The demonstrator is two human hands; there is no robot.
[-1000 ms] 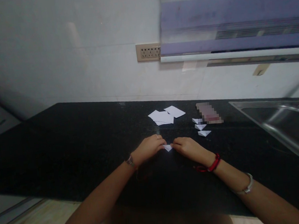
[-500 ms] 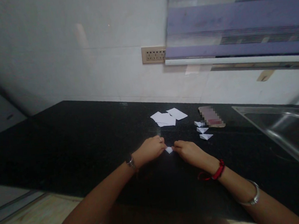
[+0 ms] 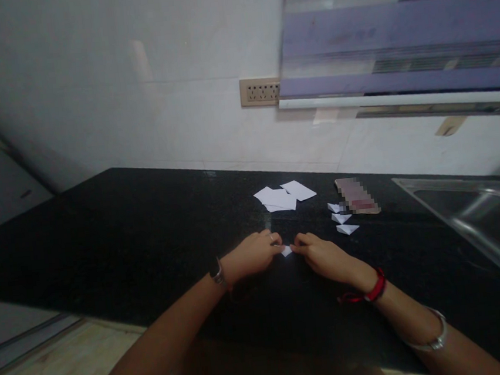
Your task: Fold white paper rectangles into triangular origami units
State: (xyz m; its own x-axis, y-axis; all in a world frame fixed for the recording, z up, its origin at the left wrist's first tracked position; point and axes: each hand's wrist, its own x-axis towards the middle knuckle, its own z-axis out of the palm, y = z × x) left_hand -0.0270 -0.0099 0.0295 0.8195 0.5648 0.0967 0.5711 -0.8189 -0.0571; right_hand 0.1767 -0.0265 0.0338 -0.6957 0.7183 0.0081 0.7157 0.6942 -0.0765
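Between my two hands, over the black countertop (image 3: 157, 237), is a small folded piece of white paper (image 3: 287, 251). My left hand (image 3: 256, 253) pinches its left side, fingers closed. On the right side, the fingers of my right hand (image 3: 322, 255) are closed on the same paper. The fingertips cover parts of it, so its full shape is hidden. Beyond my hands lie several flat white paper sheets (image 3: 279, 199), partly overlapping. Three small folded paper pieces (image 3: 346, 229) sit in a row to the right of them.
A phone-like flat object (image 3: 357, 196), blurred out, lies behind the folded pieces. At the right, a metal sink (image 3: 490, 205) is set into the counter. The tiled wall (image 3: 173, 124) at the back carries a socket strip (image 3: 260, 92) and a purple striped blind (image 3: 394, 32).
Both hands stay at the folded paper, with slight shifts of the fingers; the left fingers are a little more curled over it. The whole view has moved slightly.
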